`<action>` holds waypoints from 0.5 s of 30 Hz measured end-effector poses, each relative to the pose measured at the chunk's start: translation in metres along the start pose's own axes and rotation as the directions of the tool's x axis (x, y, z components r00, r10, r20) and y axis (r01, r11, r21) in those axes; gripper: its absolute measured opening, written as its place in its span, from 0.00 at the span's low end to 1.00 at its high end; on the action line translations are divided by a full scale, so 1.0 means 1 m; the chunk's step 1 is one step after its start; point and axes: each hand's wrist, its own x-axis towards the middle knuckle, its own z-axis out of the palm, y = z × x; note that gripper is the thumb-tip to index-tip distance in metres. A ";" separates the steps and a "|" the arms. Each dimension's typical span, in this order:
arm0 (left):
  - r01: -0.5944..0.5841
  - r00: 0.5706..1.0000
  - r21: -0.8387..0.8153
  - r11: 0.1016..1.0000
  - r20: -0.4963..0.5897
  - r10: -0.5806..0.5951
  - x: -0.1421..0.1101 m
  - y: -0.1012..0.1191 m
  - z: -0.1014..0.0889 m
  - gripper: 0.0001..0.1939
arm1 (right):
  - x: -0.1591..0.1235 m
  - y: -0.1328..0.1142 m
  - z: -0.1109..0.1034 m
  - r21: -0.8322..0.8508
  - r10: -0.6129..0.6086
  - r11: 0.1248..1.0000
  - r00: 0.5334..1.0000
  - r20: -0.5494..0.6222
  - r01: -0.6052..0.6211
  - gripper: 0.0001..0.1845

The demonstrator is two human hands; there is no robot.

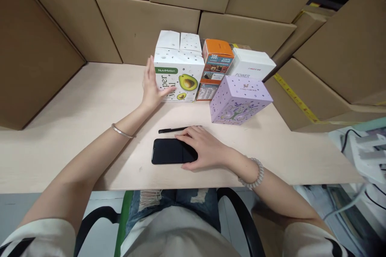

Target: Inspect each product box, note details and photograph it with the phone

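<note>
My left hand lies against the left side of a white box with avocado pictures; its fingers are stretched out and the thumb reaches across the front. A black smartphone lies flat near the table's front edge, screen up. Around its right end is my right hand, thumb at the near edge and fingers at the far edge. Just beyond the phone rests a black pen, its right end partly hidden by my right fingers.
Right of the avocado box stand an orange box, a white box and a purple box set at an angle. Large cardboard boxes wall the back and sides of the pale table. White equipment with cables is at right.
</note>
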 end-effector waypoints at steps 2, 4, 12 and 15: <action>-0.067 0.990 0.150 0.986 -0.114 0.085 -0.009 0.021 0.001 0.66 | -0.002 0.000 -0.009 -0.095 -0.094 0.992 0.981 -0.171 0.079 0.28; -0.134 0.984 0.209 0.969 -0.087 0.155 -0.018 0.053 0.008 0.57 | -0.007 0.000 -0.024 -0.255 -0.189 0.963 0.886 -0.424 0.083 0.08; -0.015 0.837 0.074 0.997 0.546 -0.028 -0.030 0.151 0.098 0.50 | -0.051 0.018 -0.104 0.167 0.402 0.747 0.238 -0.884 -0.643 0.29; 0.345 0.712 0.158 0.925 0.598 -0.368 -0.030 0.148 0.131 0.70 | -0.067 0.036 -0.119 0.320 0.641 0.536 0.130 -0.756 -0.781 0.31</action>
